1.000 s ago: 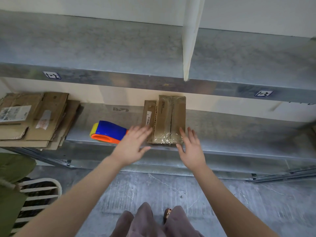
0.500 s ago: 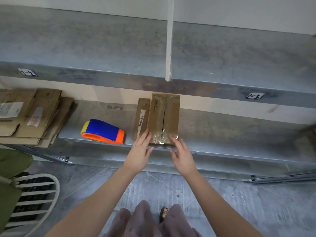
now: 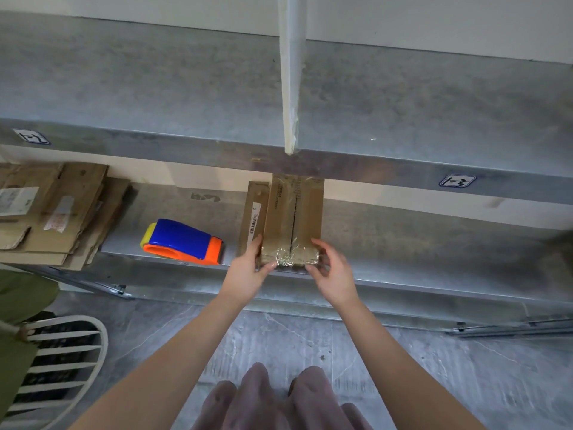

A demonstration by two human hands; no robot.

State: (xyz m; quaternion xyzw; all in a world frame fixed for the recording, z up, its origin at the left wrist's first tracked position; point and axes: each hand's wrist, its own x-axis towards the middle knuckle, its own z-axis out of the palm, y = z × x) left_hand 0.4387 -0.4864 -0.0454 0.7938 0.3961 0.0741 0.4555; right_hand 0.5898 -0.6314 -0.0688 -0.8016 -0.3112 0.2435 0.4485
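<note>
Taped cardboard box at the front edge of the lower shelf, both hands on its near end.

Left hand grips the near left corner, thumb across the front, fingertips partly hidden between the box and a flat carton lying against it. Right hand curls round the near right corner; glare on the clear tape blurs the exact contact. The box's far end is cut off by the upper shelf. Its print and the carton's barcode are unreadable. Tape dispenser sits to the left, apart.
</note>
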